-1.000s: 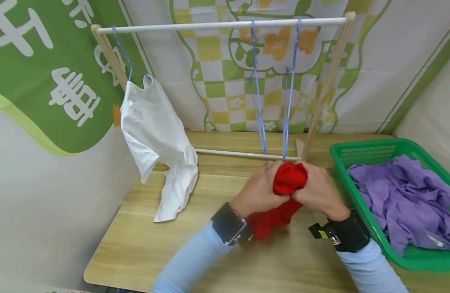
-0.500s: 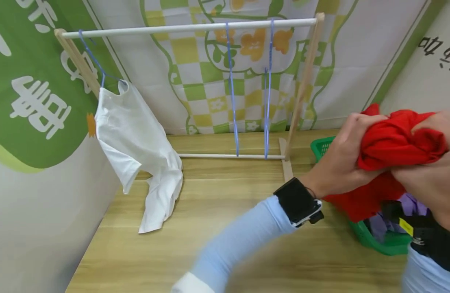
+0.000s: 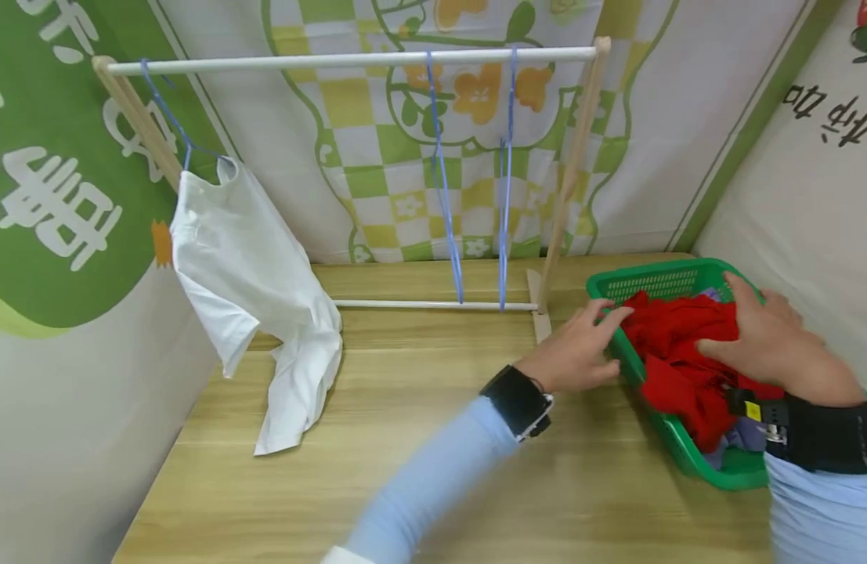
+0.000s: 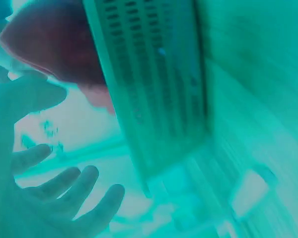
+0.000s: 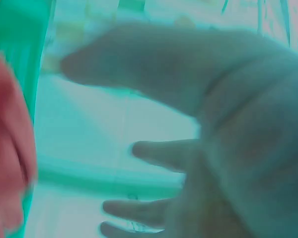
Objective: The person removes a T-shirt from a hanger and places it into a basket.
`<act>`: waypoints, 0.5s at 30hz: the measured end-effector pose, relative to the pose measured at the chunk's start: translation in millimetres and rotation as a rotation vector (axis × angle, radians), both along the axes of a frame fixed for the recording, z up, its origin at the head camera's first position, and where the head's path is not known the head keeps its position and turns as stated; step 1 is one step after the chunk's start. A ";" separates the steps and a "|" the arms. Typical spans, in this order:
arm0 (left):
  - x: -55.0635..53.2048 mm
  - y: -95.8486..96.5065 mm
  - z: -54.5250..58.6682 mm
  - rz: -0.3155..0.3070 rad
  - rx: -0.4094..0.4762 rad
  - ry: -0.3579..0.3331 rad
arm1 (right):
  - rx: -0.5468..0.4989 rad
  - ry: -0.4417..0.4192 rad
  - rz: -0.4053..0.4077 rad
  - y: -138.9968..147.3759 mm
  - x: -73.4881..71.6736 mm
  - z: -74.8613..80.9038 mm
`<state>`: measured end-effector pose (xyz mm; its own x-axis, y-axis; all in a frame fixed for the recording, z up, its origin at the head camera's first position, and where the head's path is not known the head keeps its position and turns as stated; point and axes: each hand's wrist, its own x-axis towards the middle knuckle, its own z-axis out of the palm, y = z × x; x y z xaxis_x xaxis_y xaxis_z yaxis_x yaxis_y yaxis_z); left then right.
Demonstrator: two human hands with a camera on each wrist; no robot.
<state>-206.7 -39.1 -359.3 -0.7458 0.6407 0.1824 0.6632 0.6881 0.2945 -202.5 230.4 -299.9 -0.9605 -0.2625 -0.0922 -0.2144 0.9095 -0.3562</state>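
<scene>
A crumpled red garment lies in the green basket, on top of a purple one that shows only at its edges. My left hand is at the basket's left side, fingers spread and holding nothing. Over the right part of the red cloth hovers my right hand, its thumb and fingers apart. In the left wrist view the spread fingers are beside the basket wall. The right wrist view has the red cloth at its left edge, apart from the thumb.
A drying rack with a white top bar stands at the back. Two blue hangers hang bare toward its right end. At the left, a white garment hangs from another hanger, its lower part on the wooden table.
Both hands gripped the bundled red garment over the table, carried it right to the basket and let go. It now lies loosely in there, covering most of the purple one. The hands have parted.
</scene>
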 end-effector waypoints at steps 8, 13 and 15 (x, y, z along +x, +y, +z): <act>18.6 -126.8 32.0 0.344 0.129 0.373 | -0.384 0.020 0.114 -81.3 -53.9 23.3; 36.4 -182.6 88.7 0.598 0.136 0.559 | -0.671 0.020 0.016 -125.8 -104.0 29.8; 43.5 -197.9 107.1 0.629 0.119 0.600 | -0.757 0.034 -0.030 -142.3 -120.7 31.8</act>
<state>-163.2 -237.0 -252.2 -0.7112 0.0949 0.6966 0.2371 0.9652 0.1107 -323.2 88.0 -268.1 -0.9672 -0.2164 0.1331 -0.2160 0.4252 -0.8789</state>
